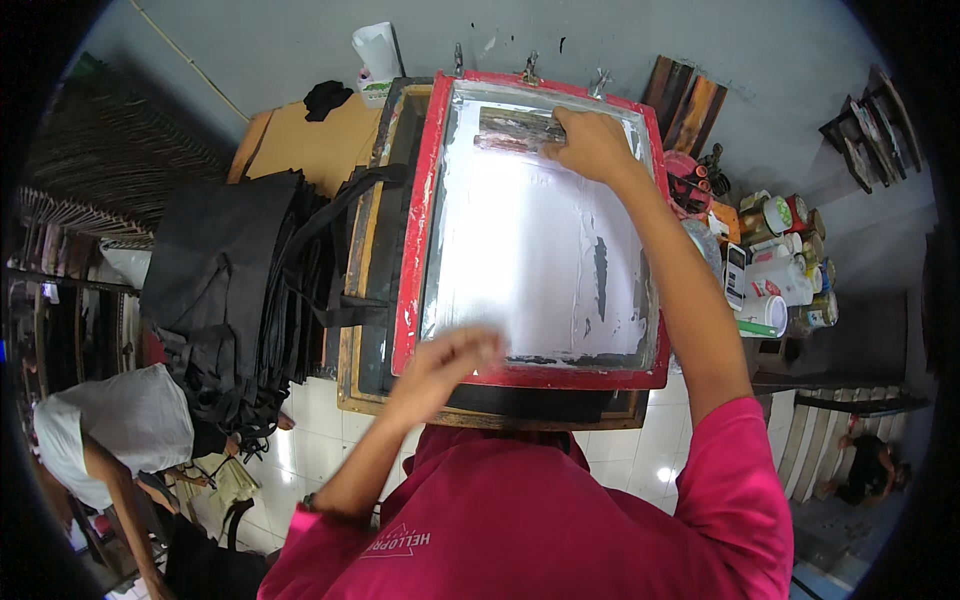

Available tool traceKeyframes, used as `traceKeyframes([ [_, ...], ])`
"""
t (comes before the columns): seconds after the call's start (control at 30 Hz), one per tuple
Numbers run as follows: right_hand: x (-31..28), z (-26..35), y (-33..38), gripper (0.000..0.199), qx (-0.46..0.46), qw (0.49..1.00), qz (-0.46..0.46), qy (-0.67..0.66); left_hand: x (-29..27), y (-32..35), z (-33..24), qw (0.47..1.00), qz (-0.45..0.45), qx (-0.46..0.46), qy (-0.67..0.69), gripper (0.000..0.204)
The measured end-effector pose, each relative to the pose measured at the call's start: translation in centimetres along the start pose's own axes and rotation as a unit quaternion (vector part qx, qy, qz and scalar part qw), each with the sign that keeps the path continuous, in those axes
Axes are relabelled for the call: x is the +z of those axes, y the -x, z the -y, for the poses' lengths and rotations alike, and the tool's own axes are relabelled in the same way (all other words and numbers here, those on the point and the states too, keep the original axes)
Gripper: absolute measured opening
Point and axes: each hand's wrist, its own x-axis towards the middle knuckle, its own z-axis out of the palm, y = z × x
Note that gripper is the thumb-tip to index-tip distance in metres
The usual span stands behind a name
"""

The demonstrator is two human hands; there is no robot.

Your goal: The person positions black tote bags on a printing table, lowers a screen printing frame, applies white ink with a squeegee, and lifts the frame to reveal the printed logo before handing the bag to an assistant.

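A red-framed printing screen [412, 250] lies in front of me, its pale mesh [510, 240] streaked with grey and white ink residue. At the far end of the mesh, my right hand [590, 143] has its fingers closed round the right end of a worn wooden squeegee [510, 130]. My left hand [450, 365] hovers over the near left corner of the frame, its fingers smeared by motion. Beneath the screen is a dark board with a wooden edge [352, 350], and black bag straps [365, 310] stick out on the left.
A thick pile of black fabric bags [215, 250] hangs at the left, by a tan board [315, 145]. Metal clamps [530, 68] stand behind the screen. Ink pots and tubs [780, 280] crowd the right side. Another person in a light shirt [120, 420] bends at lower left.
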Motion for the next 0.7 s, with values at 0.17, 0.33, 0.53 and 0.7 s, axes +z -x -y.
traceKeyframes([
  [0.17,-0.4,3.1,1.9,0.038,0.039,0.999,-0.024,-0.008,-4.5,-15.4,-7.5,0.781,-0.260,0.398,-0.405,0.040],
  [0.33,0.8,2.7,2.9,0.034,0.004,0.998,-0.062,0.000,-7.3,-20.9,-9.7,0.787,-0.173,0.306,-0.506,0.041],
  [0.53,1.0,3.4,4.9,0.032,-0.015,0.998,-0.062,0.001,-7.0,-19.2,-7.5,0.776,-0.198,0.319,-0.507,0.041],
  [0.7,0.7,4.8,7.7,0.031,-0.011,0.999,-0.040,-0.011,-5.9,-16.1,-6.2,0.781,-0.198,0.312,-0.503,0.037],
])
